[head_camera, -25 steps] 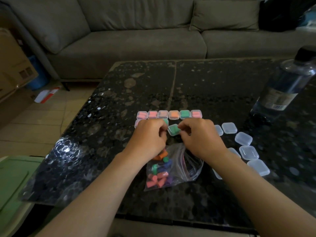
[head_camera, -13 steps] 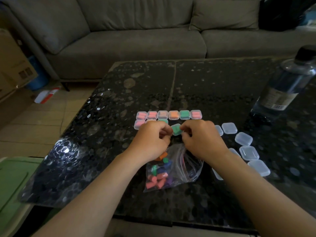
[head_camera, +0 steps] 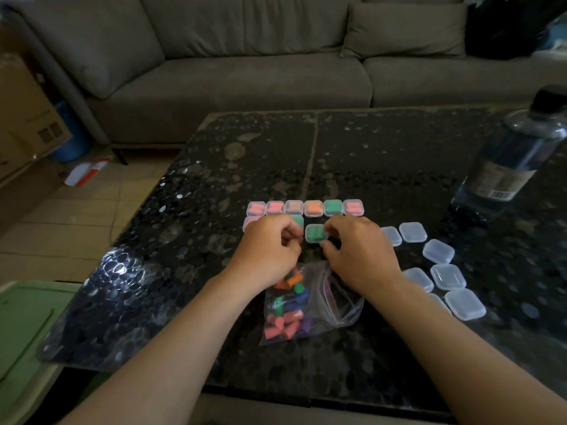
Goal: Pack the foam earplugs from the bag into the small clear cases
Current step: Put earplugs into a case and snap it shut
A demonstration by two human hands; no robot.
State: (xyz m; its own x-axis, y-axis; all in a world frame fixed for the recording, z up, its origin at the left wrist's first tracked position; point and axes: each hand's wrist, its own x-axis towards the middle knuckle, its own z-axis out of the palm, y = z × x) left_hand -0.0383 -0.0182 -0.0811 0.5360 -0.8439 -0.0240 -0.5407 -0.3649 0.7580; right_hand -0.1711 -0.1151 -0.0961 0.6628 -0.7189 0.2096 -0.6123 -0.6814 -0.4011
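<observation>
Between both hands, a green-filled clear case (head_camera: 316, 233) sits on the table: right hand (head_camera: 359, 253) pinches its right edge, left hand (head_camera: 270, 250) curled closed just beside it; whether it touches, cannot tell. Six filled cases (head_camera: 305, 207) form a row behind. Zip bag (head_camera: 306, 305) of mixed earplugs lies nearer. Empty cases (head_camera: 438, 271) scattered right. Bottle (head_camera: 512, 157) label unreadable. Black speckled tabletop (head_camera: 383, 154); grey sofa (head_camera: 245, 65) beyond.
</observation>
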